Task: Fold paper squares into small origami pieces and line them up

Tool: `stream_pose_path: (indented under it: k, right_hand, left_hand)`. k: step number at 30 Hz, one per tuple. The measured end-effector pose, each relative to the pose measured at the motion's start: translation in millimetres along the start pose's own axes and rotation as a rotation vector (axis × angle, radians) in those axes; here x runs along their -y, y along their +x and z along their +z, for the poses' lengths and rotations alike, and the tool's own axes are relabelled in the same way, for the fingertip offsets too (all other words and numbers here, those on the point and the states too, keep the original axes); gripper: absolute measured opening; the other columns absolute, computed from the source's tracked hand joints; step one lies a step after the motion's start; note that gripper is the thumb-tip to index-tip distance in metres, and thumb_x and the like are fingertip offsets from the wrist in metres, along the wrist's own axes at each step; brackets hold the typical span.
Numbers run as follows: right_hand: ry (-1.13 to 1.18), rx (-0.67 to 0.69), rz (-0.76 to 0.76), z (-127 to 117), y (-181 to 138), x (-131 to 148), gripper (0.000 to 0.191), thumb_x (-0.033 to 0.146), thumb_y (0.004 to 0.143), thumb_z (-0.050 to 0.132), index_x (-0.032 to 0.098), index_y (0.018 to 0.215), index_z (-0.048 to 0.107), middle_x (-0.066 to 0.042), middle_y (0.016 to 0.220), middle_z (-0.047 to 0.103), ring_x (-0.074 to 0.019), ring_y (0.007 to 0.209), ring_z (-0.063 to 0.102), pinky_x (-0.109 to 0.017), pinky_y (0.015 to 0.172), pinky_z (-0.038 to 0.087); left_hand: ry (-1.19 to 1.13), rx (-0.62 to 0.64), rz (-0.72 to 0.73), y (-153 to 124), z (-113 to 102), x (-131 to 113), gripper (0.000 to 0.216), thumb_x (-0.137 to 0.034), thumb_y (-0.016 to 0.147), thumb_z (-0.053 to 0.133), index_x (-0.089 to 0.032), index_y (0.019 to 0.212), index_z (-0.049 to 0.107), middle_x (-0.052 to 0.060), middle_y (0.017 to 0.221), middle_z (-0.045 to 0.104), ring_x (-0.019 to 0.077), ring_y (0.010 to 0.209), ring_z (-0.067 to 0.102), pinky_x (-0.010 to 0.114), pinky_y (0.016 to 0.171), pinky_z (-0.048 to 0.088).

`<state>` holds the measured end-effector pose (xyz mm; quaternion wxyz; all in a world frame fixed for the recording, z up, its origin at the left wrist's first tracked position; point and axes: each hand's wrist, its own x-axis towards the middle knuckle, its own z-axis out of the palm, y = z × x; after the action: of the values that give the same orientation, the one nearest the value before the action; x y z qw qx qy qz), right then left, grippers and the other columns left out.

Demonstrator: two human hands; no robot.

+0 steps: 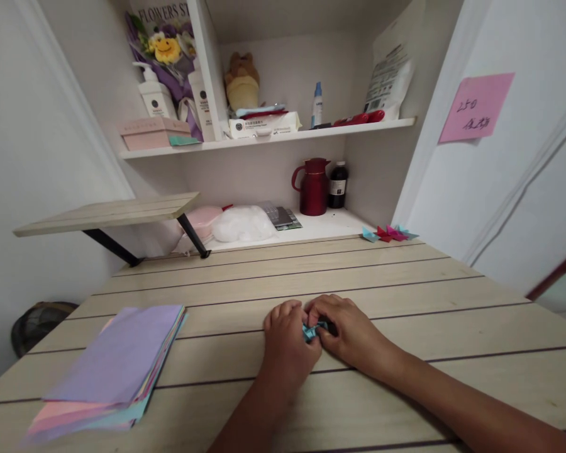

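left hand + right hand | grip pressed on blue paper fold, steadying crease against bench | paper stack left of grip

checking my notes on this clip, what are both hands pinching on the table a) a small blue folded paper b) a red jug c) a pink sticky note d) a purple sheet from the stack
a: the left hand and right hand meet around a small blue folded paper on the wooden table, with the paper stack lying apart.
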<state>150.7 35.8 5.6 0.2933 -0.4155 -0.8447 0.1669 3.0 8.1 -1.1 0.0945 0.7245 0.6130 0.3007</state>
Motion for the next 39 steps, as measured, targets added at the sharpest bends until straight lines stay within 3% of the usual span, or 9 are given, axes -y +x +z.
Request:
stream_pose_path:
  k: [13, 24, 39]
  right_hand:
    - [-0.067, 0.004, 0.046, -6.2, 0.4, 9.5, 0.026, 0.003, 0.068, 0.054, 0.024, 0.078, 0.064, 0.000, 0.085, 0.070, -0.0207, 0.087, 0.060, -0.032, 0.079, 0.042]
    - [-0.081, -0.001, 0.064, -8.1, -0.8, 11.4, 0.025, 0.005, 0.071, 0.055, 0.024, 0.081, 0.067, -0.001, 0.087, 0.071, -0.0207, 0.090, 0.061, -0.032, 0.082, 0.043]
    - [-0.081, -0.010, 0.092, -9.2, -0.6, 11.7, 0.023, 0.009, 0.071, 0.056, 0.024, 0.081, 0.069, 0.000, 0.087, 0.072, -0.0190, 0.090, 0.060, -0.029, 0.081, 0.042]
  left_hand:
    - [-0.010, 0.050, 0.013, 1.1, -10.9, 0.1, 0.023, -0.011, 0.066, 0.064, -0.023, 0.082, 0.054, 0.007, 0.110, 0.062, 0.0251, 0.121, 0.050, 0.040, 0.100, 0.038]
    - [0.020, 0.034, 0.014, -1.1, -17.5, -2.0, 0.021, -0.014, 0.068, 0.070, -0.022, 0.080, 0.056, 0.009, 0.124, 0.056, 0.0257, 0.126, 0.046, 0.041, 0.097, 0.038]
    - [0.005, 0.054, 0.023, 0.2, -20.4, -2.2, 0.022, -0.014, 0.069, 0.068, -0.023, 0.081, 0.052, 0.009, 0.121, 0.055, 0.0260, 0.130, 0.040, 0.038, 0.091, 0.040]
